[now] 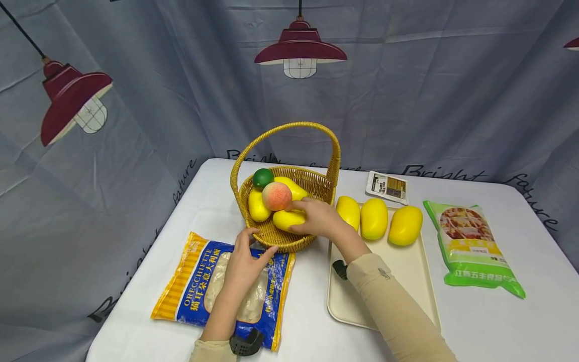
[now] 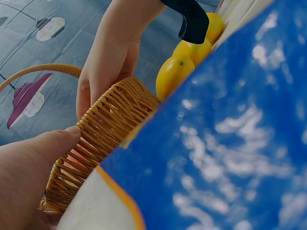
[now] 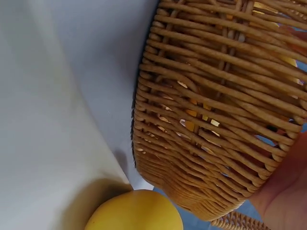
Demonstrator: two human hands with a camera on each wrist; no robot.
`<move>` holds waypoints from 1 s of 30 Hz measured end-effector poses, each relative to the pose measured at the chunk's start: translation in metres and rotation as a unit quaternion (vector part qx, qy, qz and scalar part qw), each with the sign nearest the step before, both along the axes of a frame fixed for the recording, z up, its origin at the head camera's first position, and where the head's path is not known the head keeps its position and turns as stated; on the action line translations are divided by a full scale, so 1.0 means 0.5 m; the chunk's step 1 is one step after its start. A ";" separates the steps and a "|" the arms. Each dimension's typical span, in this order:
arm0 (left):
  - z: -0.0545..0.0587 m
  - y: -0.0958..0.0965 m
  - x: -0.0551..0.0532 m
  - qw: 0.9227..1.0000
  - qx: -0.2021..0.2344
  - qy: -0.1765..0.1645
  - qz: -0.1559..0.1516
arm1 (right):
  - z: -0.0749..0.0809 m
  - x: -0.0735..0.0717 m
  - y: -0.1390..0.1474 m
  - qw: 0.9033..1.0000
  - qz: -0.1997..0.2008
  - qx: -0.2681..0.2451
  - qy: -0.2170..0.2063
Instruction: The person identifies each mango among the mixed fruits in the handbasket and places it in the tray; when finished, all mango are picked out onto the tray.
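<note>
A wicker basket (image 1: 289, 245) with a tall arched handle holds several yellow mangoes, a peach (image 1: 277, 196) and a small green fruit (image 1: 263, 178). Reaching over its right rim, my right hand (image 1: 316, 217) grips a mango (image 1: 288, 219) inside, at the front. My left hand (image 1: 244, 266) holds the basket's front rim, its thumb on the edge in the left wrist view. Beneath that hand lies a blue and yellow bag of orecchiette pasta (image 1: 194, 291). The right wrist view mostly shows the wicker side (image 3: 216, 110), with the right hand's fingers partly hidden behind it.
Right of the basket, a cream tray (image 1: 407, 301) bears three mangoes (image 1: 374, 219) along its far end. A small white and brown packet (image 1: 387, 187) lies behind the tray. Farther right is a green food bag (image 1: 475, 249). Grey curtains (image 1: 407, 100) hang behind the white table.
</note>
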State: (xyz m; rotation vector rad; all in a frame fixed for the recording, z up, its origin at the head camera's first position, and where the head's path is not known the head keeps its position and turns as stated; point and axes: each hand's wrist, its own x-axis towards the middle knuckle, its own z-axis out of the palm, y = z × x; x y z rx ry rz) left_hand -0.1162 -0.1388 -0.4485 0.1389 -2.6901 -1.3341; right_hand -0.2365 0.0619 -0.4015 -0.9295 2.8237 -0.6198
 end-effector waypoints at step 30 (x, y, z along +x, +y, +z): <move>-0.002 0.001 -0.004 1.000 -0.007 0.000 0.001 | 0.048 0.048 0.068 0.975 -0.035 -0.221 -0.003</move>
